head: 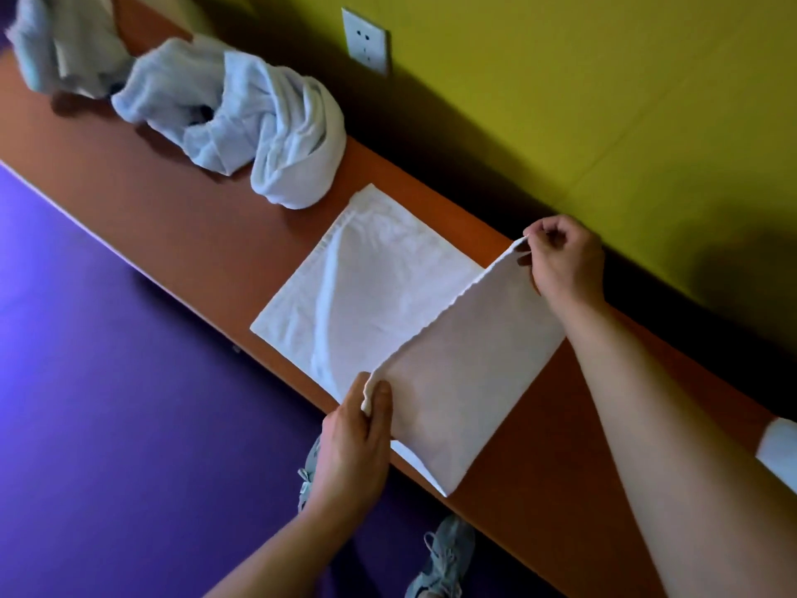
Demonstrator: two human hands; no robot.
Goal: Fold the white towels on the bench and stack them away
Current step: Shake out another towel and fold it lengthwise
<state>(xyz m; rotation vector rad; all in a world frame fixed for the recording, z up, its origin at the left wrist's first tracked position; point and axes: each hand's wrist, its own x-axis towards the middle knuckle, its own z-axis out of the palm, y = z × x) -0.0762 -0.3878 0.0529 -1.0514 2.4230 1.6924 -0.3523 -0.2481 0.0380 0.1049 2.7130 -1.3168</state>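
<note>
Two hands are mid-fold on one white towel (371,287), spread flat on the bench (181,235) near the wall. Left hand (356,442) pinches the near corner of the raised flap, right hand (563,261) pinches the far corner; both closed on cloth, flap lifted & tilted over the flat half. Judged step: first fold, halfway over. Next move prob. needs both corners carried left to meet the far-left edge, kept level so edges line up, then smoothed. Crumpled towels (241,123) wait further left on bench, w/ another bundle (60,45) beyond; still unfolded.
</note>
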